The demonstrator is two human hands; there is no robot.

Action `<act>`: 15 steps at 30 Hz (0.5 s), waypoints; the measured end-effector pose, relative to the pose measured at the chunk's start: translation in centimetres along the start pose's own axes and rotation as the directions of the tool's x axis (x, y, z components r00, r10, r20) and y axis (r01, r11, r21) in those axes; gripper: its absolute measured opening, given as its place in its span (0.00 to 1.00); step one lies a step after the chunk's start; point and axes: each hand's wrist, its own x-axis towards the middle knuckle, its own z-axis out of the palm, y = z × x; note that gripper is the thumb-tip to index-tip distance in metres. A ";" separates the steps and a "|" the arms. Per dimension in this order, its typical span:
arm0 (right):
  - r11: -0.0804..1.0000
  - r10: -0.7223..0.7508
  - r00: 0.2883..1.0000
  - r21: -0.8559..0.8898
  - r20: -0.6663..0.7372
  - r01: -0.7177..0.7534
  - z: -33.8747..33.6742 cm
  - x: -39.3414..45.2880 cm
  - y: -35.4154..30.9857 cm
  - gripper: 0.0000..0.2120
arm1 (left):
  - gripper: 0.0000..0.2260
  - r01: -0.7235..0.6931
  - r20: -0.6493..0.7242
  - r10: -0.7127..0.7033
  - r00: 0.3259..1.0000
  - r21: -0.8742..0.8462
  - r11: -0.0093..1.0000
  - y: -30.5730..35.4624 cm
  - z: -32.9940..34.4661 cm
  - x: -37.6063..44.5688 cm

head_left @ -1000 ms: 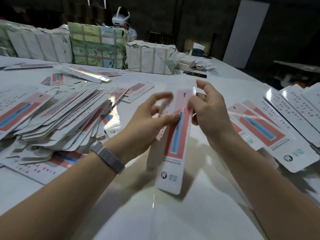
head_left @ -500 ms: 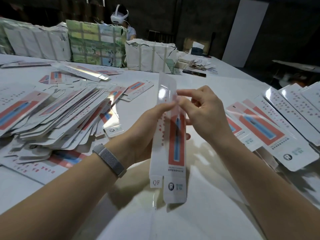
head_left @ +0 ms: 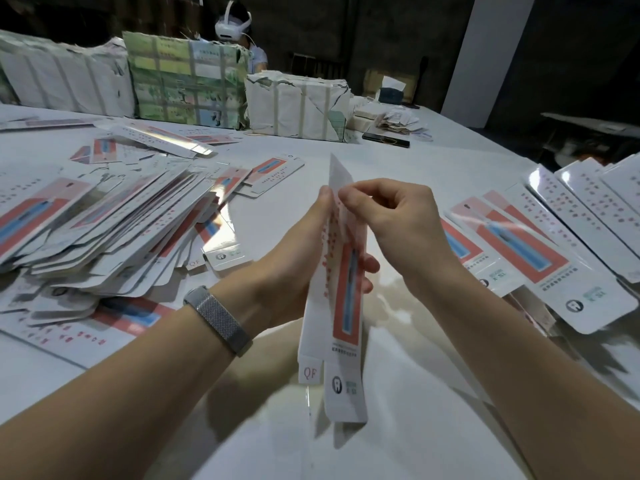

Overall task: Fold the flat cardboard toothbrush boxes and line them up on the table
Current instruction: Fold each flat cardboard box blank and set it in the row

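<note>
Head view: long white-and-red cardboard toothbrush box (head_left: pixel 341 299), now upright and half-opened; left hand (head_left: pixel 294 268) grips it; right hand (head_left: pixel 398 230) pinches top edge.

Two bare forearms are seen coming in from the bottom corners, no sleeves anywhere in view. The left hand (head_left: pixel 294 258) is ringless as far as can be told, and so is the right hand (head_left: pixel 398 226), nails kept short. A band (head_left: pixel 219 319) is worn on the left wrist: grey metal, a fine woven mesh look, fairly wide, sitting snug. Whether a watch face is attached can't be made out, since only the strap side is shown.
</note>
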 end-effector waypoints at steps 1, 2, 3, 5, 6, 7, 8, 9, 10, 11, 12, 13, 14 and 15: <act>0.999 0.029 0.999 0.024 -0.017 -0.028 -0.1 0.2 0.1 0.08 | 0.27 -0.002 0.020 0.002 1.000 0.017 1.000 -0.1 0.1 0.0; 0.998 0.056 0.998 0.032 -0.026 -0.055 -0.3 0.3 0.1 0.11 | 0.27 -0.007 0.038 0.006 0.999 0.030 1.000 -0.2 0.2 0.0; 0.997 0.077 0.997 0.019 -0.022 -0.076 -0.4 0.5 0.0 0.15 | 0.27 -0.008 0.051 0.006 0.999 0.040 0.999 -0.4 0.2 0.1; 0.994 0.105 0.994 -0.042 0.017 -0.104 -0.8 0.7 -0.2 0.19 | 0.29 0.003 0.066 -0.008 0.998 0.074 0.997 -0.7 0.1 0.3; 0.991 0.122 0.992 -0.057 0.039 -0.120 -1.0 0.9 -0.3 0.21 | 0.29 0.016 0.074 -0.023 0.997 0.091 0.996 -0.8 0.0 0.4; 0.989 0.140 0.988 -0.047 0.062 -0.137 -1.3 1.0 -0.5 0.22 | 0.30 0.029 0.085 -0.038 0.996 0.104 0.994 -0.8 0.0 0.4; 0.988 0.156 0.984 -0.020 0.083 -0.155 -1.6 1.2 -0.7 0.22 | 0.30 0.036 0.097 -0.046 0.994 0.106 0.994 -0.9 -0.1 0.5; 0.986 0.167 0.981 0.013 0.099 -0.169 -2.0 1.3 -0.9 0.21 | 0.29 0.042 0.101 -0.052 0.994 0.103 0.994 -0.9 -0.1 0.6; 0.984 0.170 0.980 0.039 0.107 -0.175 -2.3 1.4 -1.2 0.20 | 0.29 0.053 0.092 -0.062 0.994 0.101 0.994 -0.9 -0.1 0.6; 0.984 0.162 0.981 0.059 0.108 -0.169 -2.5 1.4 -1.4 0.21 | 0.28 0.069 0.077 -0.077 0.994 0.105 0.992 -0.9 -0.1 0.7; 0.985 0.149 0.983 0.077 0.103 -0.157 -2.7 1.4 -1.6 0.21 | 0.27 0.081 0.064 -0.089 0.994 0.110 0.991 -0.9 0.0 0.7; 0.986 0.130 0.987 0.092 0.095 -0.138 -2.7 1.3 -1.8 0.22 | 0.27 0.084 0.053 -0.091 0.994 0.117 0.990 -1.0 0.0 0.7; 0.987 0.110 0.990 0.108 0.083 -0.119 -2.7 1.2 -1.9 0.21 | 0.27 0.078 0.044 -0.084 0.995 0.119 0.990 -1.2 0.1 0.8; 0.987 0.089 0.994 0.130 0.068 -0.097 -2.6 1.1 -1.9 0.21 | 0.28 0.063 0.032 -0.067 0.997 0.101 0.993 -1.3 0.0 0.8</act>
